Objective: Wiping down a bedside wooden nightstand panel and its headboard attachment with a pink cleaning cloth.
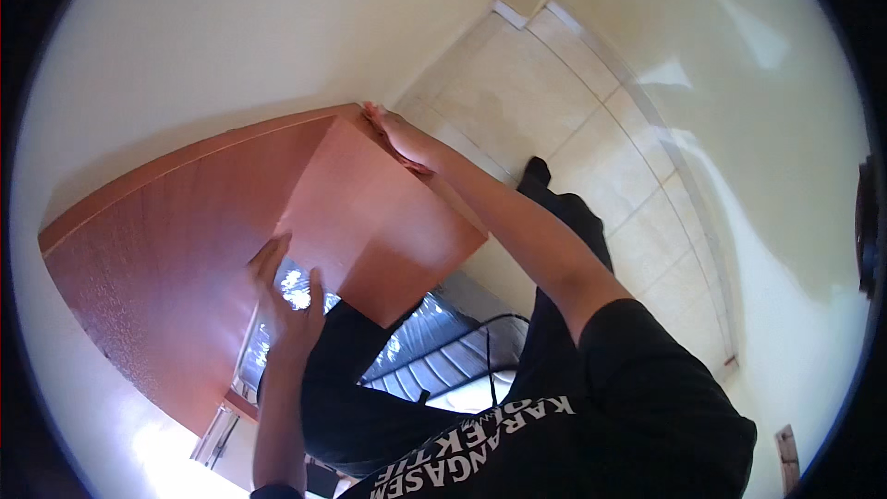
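A reddish-brown wooden cabinet [173,256] stands against the wall on my left, and its lighter side panel [409,242] faces me. My right hand [410,141] lies flat along the panel's far edge. Under its palm is a reddish cloth [416,165], mostly hidden by the hand. My left hand [290,301] is raised near the cabinet's near edge, slightly blurred. Its fingers are apart and hold nothing; I cannot tell whether the fingertips touch the wood.
Below the cabinet lies a quilted mattress [443,360], with shiny plastic wrap [433,322] beside it. My black-clad leg [575,222] stands on the beige tile floor [513,83]. Pale walls [242,28] rise at left and right. A dark round object [867,229] sits at the right rim.
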### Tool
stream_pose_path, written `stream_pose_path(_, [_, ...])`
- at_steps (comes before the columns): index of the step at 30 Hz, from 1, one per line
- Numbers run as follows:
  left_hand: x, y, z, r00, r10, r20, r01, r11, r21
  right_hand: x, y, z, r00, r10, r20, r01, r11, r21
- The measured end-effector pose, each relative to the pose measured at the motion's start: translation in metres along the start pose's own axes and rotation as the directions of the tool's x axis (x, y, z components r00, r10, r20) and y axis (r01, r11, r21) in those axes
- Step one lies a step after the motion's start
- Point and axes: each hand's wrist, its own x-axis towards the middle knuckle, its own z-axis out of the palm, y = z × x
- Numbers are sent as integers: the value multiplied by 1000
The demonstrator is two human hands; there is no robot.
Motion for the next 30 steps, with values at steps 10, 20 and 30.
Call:
stream_pose_path(10, [-64,-75,120,209,-588,781,914,-166,-369,32,10,12,913,388,125,-388,921,-22])
stream_pose_path(20, [-32,-41,135,30,-679,733,875,-336,-348,15,6,7,839,518,168,-535,841,79])
stream_pose_path(30, [-36,-50,141,81,-612,787,888,-315,-336,18,32,11,995,77,70,-88,982,168])
